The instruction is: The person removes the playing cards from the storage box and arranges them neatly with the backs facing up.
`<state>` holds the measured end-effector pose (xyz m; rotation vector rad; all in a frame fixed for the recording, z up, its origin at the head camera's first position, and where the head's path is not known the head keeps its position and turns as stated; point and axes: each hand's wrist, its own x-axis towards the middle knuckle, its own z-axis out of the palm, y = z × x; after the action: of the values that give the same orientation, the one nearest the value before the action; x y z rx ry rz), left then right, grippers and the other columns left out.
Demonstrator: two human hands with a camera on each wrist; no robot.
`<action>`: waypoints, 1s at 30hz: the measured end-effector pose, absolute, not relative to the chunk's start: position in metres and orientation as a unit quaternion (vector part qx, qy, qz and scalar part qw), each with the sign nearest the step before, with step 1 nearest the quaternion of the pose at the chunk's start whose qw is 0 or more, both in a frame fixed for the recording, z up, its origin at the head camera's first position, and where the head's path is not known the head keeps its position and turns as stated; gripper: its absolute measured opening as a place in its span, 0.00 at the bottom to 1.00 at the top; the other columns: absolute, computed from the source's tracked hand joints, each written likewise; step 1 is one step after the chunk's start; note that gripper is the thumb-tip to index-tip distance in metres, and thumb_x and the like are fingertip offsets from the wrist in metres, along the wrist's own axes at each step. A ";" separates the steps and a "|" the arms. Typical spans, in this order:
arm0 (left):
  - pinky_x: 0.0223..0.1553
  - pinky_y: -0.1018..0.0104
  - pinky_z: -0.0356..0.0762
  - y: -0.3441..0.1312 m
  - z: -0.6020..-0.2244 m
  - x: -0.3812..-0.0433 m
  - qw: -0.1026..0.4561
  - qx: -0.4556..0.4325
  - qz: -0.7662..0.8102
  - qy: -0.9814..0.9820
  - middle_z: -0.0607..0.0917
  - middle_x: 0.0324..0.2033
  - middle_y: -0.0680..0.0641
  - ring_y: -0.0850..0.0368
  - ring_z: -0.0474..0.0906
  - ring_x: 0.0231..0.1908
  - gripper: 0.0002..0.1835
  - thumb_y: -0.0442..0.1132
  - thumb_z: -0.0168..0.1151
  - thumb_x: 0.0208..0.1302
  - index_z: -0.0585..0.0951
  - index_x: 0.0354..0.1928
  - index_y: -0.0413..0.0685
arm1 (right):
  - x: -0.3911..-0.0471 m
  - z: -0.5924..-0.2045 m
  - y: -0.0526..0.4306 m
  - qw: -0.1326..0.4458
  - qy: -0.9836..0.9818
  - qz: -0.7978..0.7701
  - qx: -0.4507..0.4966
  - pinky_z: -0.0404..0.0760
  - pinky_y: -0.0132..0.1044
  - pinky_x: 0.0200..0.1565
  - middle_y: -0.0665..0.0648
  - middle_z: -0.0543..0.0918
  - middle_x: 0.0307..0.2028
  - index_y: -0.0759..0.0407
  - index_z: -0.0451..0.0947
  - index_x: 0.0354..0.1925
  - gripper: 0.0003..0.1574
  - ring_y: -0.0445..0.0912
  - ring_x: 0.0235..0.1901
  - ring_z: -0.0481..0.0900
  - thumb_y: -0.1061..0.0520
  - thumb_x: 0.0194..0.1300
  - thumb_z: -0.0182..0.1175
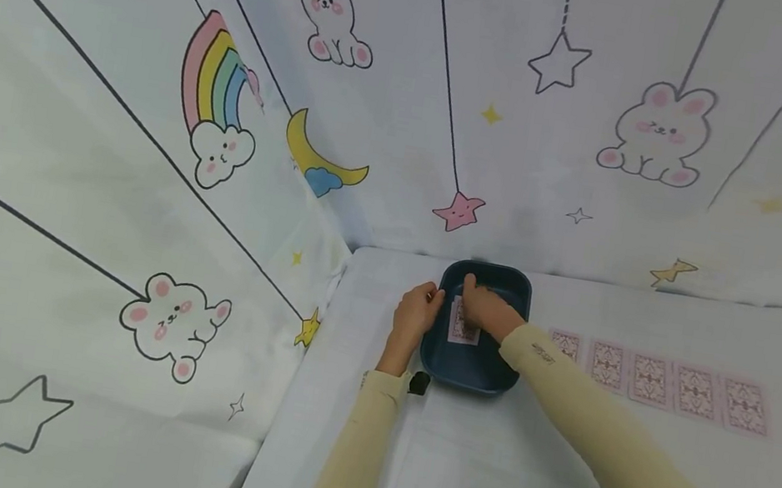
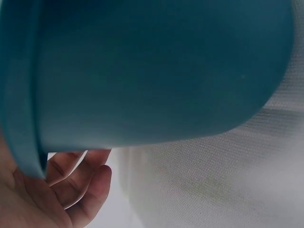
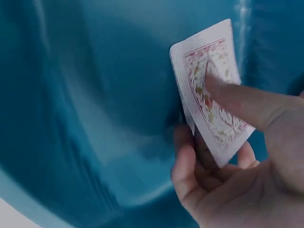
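Observation:
A dark blue plastic basin (image 1: 466, 373) stands on the white table. My left hand (image 1: 416, 311) holds the basin's left rim; in the left wrist view its curled fingers (image 2: 90, 190) lie under the rim, beside the outer wall. Inside the basin, my right hand (image 1: 490, 311) pinches a playing card (image 3: 209, 90). The thumb presses on its red-patterned back and the fingers lie behind it. From the head, part of the card (image 1: 457, 330) shows beneath the hand. Whether more cards are under it, I cannot tell.
Several face-down playing cards (image 1: 650, 379) lie in a row to the basin's right, the nearest partly behind the right sleeve. A small black object (image 1: 419, 383) is by the left wrist. A white cloth wall (image 1: 404, 153) with cartoon prints rises behind the table.

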<state>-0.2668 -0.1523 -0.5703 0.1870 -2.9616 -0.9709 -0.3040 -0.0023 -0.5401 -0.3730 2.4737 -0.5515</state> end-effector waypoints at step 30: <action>0.20 0.68 0.61 -0.150 -0.571 -0.264 0.035 0.050 -0.313 -0.948 0.77 0.22 0.50 0.59 0.68 0.19 0.16 0.48 0.54 0.76 0.75 0.29 0.49 | -0.284 -0.533 0.074 0.157 0.840 -0.499 -0.143 0.85 0.43 0.38 0.66 0.82 0.38 0.67 0.68 0.64 0.26 0.49 0.34 0.82 0.63 0.70 0.59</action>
<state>-0.2635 -0.1499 -0.5709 0.1541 -2.9133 -0.9606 -0.2837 0.0740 -0.5332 -0.4086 2.4035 -1.4293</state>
